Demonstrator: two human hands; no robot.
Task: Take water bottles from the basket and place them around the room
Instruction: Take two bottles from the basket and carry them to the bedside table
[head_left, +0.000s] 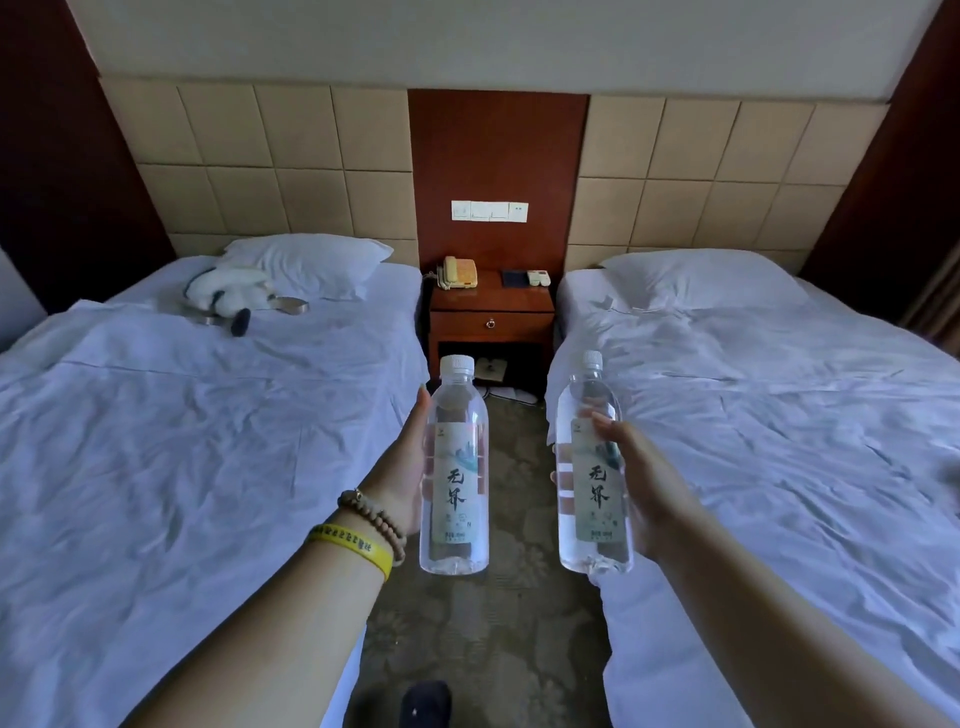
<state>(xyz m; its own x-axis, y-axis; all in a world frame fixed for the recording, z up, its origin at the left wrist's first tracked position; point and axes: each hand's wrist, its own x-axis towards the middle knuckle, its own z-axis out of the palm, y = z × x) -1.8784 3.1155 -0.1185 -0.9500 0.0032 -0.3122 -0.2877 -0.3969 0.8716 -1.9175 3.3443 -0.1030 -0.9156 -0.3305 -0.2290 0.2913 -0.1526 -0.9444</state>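
I hold two clear water bottles upright, each with a white cap and a pale label. My left hand (402, 467) grips the left bottle (454, 467) from its left side; that wrist wears a bead bracelet and a yellow band. My right hand (641, 483) grips the right bottle (592, 467) from its right side. Both bottles hang over the carpeted aisle between two beds, pointing toward a wooden nightstand (491, 312). No basket is in view.
A white-sheeted bed (182, 441) lies on the left with a pillow and a white bundle near its head. Another bed (779, 441) lies on the right. The nightstand top carries a telephone (457, 273), a dark booklet and a remote. My shoe (426, 701) shows below.
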